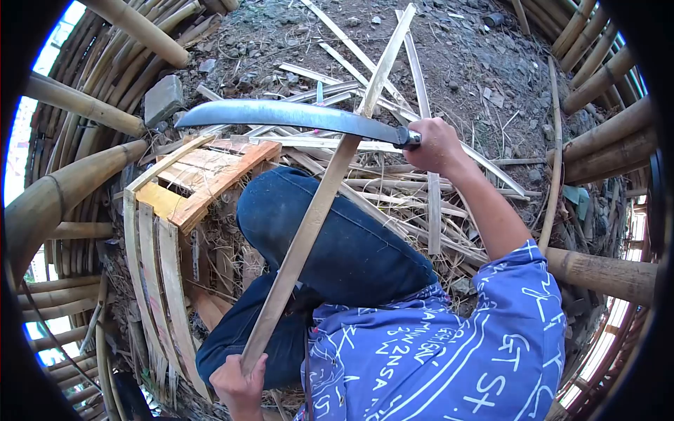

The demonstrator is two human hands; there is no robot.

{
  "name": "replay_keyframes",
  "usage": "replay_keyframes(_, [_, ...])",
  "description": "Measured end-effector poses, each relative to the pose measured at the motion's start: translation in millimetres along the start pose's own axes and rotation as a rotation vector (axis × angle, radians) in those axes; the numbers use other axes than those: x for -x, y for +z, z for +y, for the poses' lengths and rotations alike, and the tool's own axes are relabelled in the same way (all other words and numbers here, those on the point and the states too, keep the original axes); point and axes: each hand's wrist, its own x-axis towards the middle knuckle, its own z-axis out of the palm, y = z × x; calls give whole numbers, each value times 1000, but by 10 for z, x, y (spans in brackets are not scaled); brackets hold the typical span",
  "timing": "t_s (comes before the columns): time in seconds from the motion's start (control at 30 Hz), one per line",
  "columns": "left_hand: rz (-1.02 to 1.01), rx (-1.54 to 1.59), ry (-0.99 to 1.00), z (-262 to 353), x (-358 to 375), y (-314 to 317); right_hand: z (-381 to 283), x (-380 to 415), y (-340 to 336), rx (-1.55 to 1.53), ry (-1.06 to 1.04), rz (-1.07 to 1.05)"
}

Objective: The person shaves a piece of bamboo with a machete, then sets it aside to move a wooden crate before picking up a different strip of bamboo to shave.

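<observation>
A long flat bamboo strip (302, 256) slants up across my bent legs, its lower end gripped in my left hand (239, 382). My right hand (433, 145) is closed round the handle of a machete (281, 114), whose long curved blade points left. The blade crosses over the strip beyond my knee and overlaps it in this view. Past the blade, the strip's far end rises over the ground. Most of the machete's handle is hidden inside my right fist.
Split bamboo strips (414, 203) lie heaped on the ground beyond and right of my legs. A wooden crate (168, 203) stands at my left, with a grey block (163, 99) behind it. Thick bamboo poles (60, 189) close in on both sides.
</observation>
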Motion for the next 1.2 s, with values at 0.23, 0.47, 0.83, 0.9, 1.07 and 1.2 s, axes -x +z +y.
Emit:
replay_keyframes(0.23, [-19, -137, -15, -363, 291, -89, 512, -143, 33, -380, 233, 86])
replay_keyframes(0.47, [-40, -101, -23, -432, 435, -128, -81, 340, 3, -585, 67, -52])
replay_keyframes(0.83, [47, -218, 190, -423, 390, -422, -496, 131, 46, -168, 33, -242])
replay_keyframes(0.9, [1, -222, 163, -396, 399, -412, -472, 115, 118, -164, 16, -211])
replay_keyframes(1.07, [-5, -177, 133, -398, 448, -455, -332, -29, 247, -160, 54, -143])
replay_keyframes(1.2, [17, -274, 164, -513, 530, -498, 97, -244, 474, -101, 201, 11])
